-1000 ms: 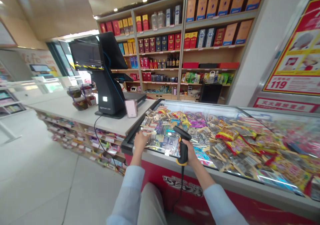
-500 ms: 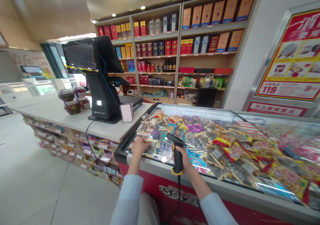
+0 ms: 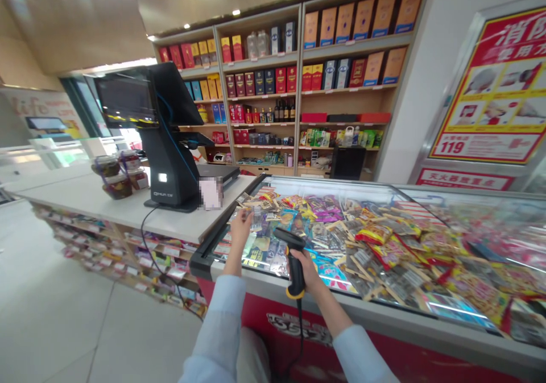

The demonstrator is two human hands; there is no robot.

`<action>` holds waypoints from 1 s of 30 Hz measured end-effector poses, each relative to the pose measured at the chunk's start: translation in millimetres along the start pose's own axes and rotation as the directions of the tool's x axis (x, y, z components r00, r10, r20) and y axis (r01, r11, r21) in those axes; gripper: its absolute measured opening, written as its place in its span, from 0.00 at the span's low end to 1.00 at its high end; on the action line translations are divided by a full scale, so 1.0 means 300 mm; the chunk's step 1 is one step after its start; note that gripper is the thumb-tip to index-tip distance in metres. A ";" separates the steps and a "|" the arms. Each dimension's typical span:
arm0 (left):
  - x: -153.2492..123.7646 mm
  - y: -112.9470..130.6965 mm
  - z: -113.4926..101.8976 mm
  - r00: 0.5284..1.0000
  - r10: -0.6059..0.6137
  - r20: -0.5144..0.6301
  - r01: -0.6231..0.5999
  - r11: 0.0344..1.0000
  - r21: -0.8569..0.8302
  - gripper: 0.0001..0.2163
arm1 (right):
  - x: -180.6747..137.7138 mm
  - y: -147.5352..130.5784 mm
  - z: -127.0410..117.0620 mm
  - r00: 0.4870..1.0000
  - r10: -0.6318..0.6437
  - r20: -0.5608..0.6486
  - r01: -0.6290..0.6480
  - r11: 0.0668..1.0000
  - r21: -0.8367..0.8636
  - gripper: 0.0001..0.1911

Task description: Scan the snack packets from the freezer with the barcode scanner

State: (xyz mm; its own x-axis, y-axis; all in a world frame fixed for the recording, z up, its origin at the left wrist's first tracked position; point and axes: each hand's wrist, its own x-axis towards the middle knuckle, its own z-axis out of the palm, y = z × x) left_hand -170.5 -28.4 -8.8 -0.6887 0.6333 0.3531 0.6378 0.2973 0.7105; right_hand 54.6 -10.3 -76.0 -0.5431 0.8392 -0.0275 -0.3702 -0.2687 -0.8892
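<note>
My left hand is raised over the near left corner of the chest freezer, its fingers pinched on a small silvery packet. My right hand grips the handle of a black barcode scanner with yellow trim. The scanner's head points left towards that packet, and its cord hangs down in front of the red freezer wall. The freezer is filled with several colourful snack packets.
A black checkout terminal with its screen stands on the white counter to the left, beside stacked jars. Shelves of boxes and bottles line the back wall. A red and yellow poster hangs at right.
My left hand has risen from the packets at the freezer's near corner and moved farther in, now holding a packet up. The scanner hand has stayed about where it was.
</note>
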 end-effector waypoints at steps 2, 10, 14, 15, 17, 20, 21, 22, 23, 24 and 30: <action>0.018 0.049 -0.010 0.997 0.021 -0.079 -0.024 0.999 -0.039 0.18 | 0.004 0.003 -0.001 1.000 0.010 -0.006 -0.010 1.000 0.002 0.21; 0.015 0.123 -0.038 0.990 0.083 -0.113 -0.083 0.997 0.005 0.18 | 0.014 0.014 -0.004 1.000 -0.004 -0.006 0.004 1.000 0.003 0.20; 0.002 0.126 -0.044 0.990 0.076 -0.123 -0.071 0.997 0.042 0.18 | 0.011 0.016 -0.006 1.000 -0.016 0.009 0.016 1.000 0.008 0.19; 0.000 0.127 -0.044 0.989 0.076 -0.125 -0.070 0.996 0.050 0.18 | 0.012 0.017 -0.007 1.000 -0.018 0.014 0.018 1.000 0.009 0.19; -0.004 0.129 -0.044 0.989 0.072 -0.126 -0.065 0.996 0.062 0.18 | 0.013 0.019 -0.008 0.999 -0.024 0.021 0.023 1.000 0.013 0.19; -0.011 0.134 -0.045 0.992 0.054 -0.117 -0.047 0.997 0.059 0.18 | 0.015 0.021 -0.009 0.999 -0.030 0.029 0.030 0.999 0.016 0.18; -0.014 0.135 -0.046 0.993 0.047 -0.112 -0.041 0.998 0.054 0.18 | 0.015 0.021 -0.008 0.999 -0.032 0.032 0.032 0.999 0.016 0.18; -0.016 0.137 -0.047 0.993 0.041 -0.107 -0.036 0.998 0.049 0.18 | 0.015 0.021 -0.008 0.999 -0.033 0.034 0.032 0.999 0.015 0.18; -0.018 0.139 -0.048 0.994 0.036 -0.104 -0.032 0.998 0.047 0.19 | 0.015 0.020 -0.008 0.999 -0.032 0.036 0.031 0.999 0.014 0.18; -0.020 0.141 -0.050 0.994 0.034 -0.103 -0.029 0.998 0.048 0.19 | 0.015 0.020 -0.008 0.999 -0.030 0.037 0.029 0.999 0.014 0.18; -0.022 0.144 -0.058 0.994 0.033 -0.103 -0.026 0.997 0.069 0.18 | 0.016 0.018 -0.008 1.000 -0.019 0.022 0.019 0.999 0.027 0.19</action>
State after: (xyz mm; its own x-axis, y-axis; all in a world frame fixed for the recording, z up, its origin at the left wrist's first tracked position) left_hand -144.3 -32.3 30.0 -0.6989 0.5658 0.4375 0.6780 0.3292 0.6573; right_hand 51.7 -6.6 -82.0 -0.5526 0.8335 0.0000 -0.4004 -0.2655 -0.8770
